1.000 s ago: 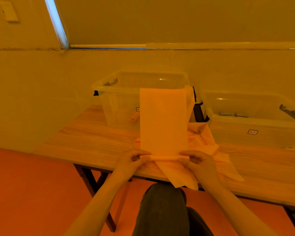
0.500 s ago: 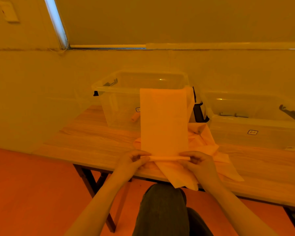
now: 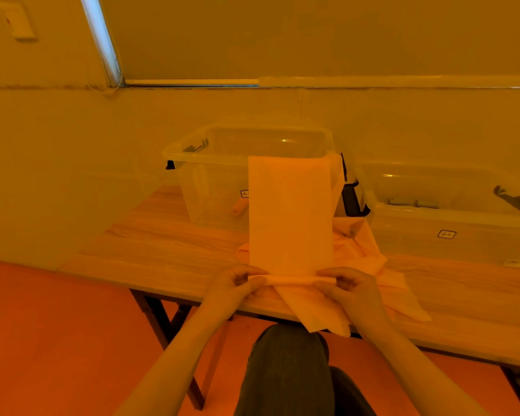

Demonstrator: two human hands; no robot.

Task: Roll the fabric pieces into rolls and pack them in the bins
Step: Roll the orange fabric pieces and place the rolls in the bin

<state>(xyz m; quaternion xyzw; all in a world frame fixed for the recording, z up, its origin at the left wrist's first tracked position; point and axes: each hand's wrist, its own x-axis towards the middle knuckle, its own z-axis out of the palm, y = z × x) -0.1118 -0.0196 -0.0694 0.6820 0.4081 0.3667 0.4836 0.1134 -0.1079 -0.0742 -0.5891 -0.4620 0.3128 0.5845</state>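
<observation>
Table (image 3: 162, 259), seemingly wood, by wall (image 3: 72, 175)

Bare forearms, no sleeves in frame on either side. Left hand (image 3: 234, 285) and right hand (image 3: 350, 288) were bare too: no gloves, rings, watch or wristbands visible. Nails short as far as could be made out. Lower centre showed a leg (image 3: 288, 370) in dark grey trousers, denim-like weave, faint vertical creases. Strong orange lighting cast over everything, so true fabric colour couldn't be confirmed.
</observation>
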